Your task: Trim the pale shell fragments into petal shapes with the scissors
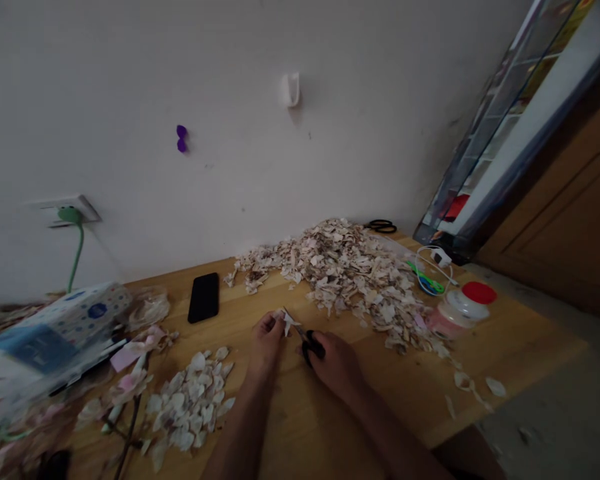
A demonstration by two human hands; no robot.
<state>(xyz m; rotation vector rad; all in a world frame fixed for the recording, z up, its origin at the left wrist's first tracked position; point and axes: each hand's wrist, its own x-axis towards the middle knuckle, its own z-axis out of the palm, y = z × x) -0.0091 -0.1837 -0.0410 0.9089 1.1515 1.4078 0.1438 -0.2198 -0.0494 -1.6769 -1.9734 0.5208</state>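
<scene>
Whitish, pointed flake (289, 322), black-handled scissors (309, 339)

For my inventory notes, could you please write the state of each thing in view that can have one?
Left hand: closed on a pale piece
Right hand: gripping scissors
Held scissors: blades at the pale piece, opening unclear
Far scissors: lying, unheld
Phone: lying flat, unlit
Jar: red lid on
Green plug: in the wall socket
White cable: loosely looped

Scissors (310, 339): handles were partly covered by the right hand (336, 363).
Twig (130, 437), left of grip: was cut off below.
Door (555, 193), right of grip: was cropped.
</scene>
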